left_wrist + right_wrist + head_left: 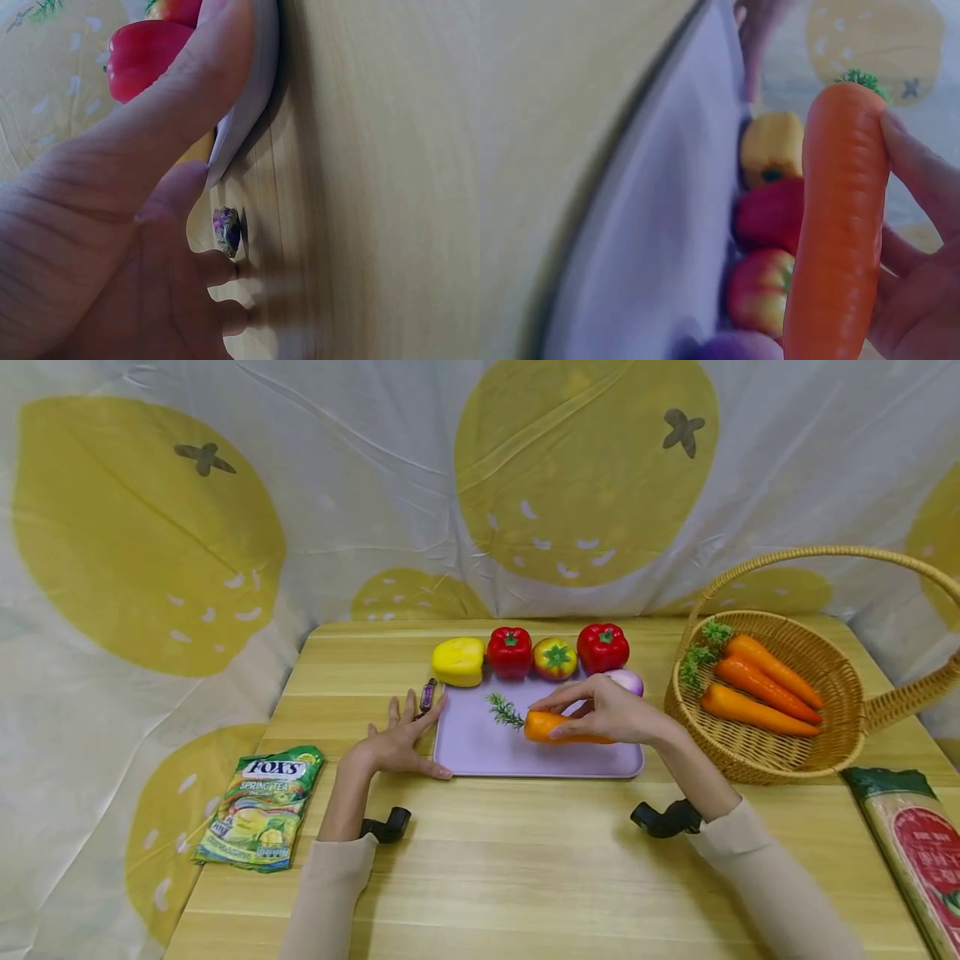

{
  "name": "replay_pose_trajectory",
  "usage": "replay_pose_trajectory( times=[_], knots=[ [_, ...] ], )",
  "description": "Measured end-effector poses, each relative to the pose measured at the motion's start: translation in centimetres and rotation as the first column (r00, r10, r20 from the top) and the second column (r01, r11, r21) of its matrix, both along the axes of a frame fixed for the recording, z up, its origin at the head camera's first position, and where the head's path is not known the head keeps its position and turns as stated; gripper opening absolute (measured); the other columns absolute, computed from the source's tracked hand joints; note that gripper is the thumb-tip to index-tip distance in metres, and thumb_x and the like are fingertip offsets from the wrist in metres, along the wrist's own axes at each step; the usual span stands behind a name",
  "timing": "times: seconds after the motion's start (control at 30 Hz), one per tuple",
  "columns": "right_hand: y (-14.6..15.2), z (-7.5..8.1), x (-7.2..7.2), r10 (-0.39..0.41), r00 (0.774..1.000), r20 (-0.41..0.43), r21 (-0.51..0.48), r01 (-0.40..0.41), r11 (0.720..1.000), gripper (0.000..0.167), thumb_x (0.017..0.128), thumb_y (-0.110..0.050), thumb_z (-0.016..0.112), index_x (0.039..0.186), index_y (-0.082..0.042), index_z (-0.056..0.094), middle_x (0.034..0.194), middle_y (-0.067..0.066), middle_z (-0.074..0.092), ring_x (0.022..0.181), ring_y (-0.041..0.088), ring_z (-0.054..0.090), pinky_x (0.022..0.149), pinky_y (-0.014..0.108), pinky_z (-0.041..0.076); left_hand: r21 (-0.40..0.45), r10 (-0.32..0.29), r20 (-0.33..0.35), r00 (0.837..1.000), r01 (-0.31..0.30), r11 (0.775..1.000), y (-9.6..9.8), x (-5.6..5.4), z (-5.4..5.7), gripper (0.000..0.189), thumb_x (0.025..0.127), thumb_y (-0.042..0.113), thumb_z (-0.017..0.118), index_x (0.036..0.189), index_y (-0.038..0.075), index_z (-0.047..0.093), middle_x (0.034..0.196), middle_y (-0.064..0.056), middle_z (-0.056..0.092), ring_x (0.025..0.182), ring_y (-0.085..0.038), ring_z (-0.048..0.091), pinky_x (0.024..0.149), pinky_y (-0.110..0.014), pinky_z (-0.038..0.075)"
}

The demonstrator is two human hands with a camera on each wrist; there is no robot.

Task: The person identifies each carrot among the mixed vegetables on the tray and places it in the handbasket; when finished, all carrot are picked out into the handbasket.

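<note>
My right hand [618, 706] pinches an orange carrot [543, 725] with a leafy green top, holding it over the lilac tray [480, 762]. In the right wrist view the carrot [844, 217] looms large, thumb and fingers on its side. My left hand [397, 743] has its fingers spread at the tray's left edge, thumb at the front corner. Near its fingertips lies a small purple wrapped piece [427, 694]. Along the tray's back sit a yellow bell pepper [458, 662], two red bell peppers [510, 653], a red-and-yellow one [555, 660] and a purple onion [628, 682], partly hidden by my right hand.
A wicker basket [701, 747] with a tall handle stands at the right, holding three carrots [768, 685]. A green FOX'S candy bag [262, 810] lies at the left table edge. At the right front is a long packet [903, 843]. A lemon-print cloth [375, 485] hangs behind.
</note>
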State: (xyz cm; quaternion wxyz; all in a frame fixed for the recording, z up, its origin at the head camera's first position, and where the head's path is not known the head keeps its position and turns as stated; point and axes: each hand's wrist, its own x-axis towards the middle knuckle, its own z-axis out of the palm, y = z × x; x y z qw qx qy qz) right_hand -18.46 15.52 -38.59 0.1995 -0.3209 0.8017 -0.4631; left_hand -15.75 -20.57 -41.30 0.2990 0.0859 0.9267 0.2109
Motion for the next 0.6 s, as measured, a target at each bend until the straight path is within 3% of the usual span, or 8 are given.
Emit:
replay_pose_trajectory(
  times=[0.27,0.4,0.6],
  knots=[
    [4.6,2.5,-0.5,-0.06,0.998,0.035,0.018,0.059,0.998,0.037,0.09,-0.022,0.082,0.126,-0.022,0.076,0.129,0.0,0.074,0.116,0.021,0.064,0.095,0.028,0.059,0.0,-0.003,0.003,1.0,0.003,1.0,-0.1,0.1,0.1,0.123,0.081,0.056,0.084,0.167,0.033,0.0,0.167,-0.023,-0.03,0.153,-0.049,-0.031,0.11,-0.087,-0.011],
    [7.5,3.7,-0.5,-0.102,0.995,0.023,0.055,0.1,0.993,0.038,0.09,-0.022,0.082,0.128,-0.023,0.075,0.131,0.001,0.073,0.117,0.014,0.064,0.09,0.026,0.06,-0.003,-0.008,0.001,1.0,0.008,1.0,-0.1,0.1,0.1,0.122,0.081,0.056,0.084,0.167,0.033,0.0,0.167,-0.023,-0.03,0.153,-0.05,-0.031,0.11,-0.087,-0.01],
    [11.9,5.1,-0.2,-0.183,0.982,-0.043,0.135,0.187,0.973,0.038,0.09,-0.021,0.081,0.127,-0.025,0.075,0.13,-0.003,0.074,0.102,0.007,0.065,0.075,0.023,0.056,-0.003,-0.011,-0.001,1.0,0.011,1.0,0.0,0.0,0.1,0.122,0.082,0.055,0.083,0.167,0.032,0.001,0.167,-0.024,-0.03,0.153,-0.05,-0.03,0.11,-0.087,-0.01]
  ],
)
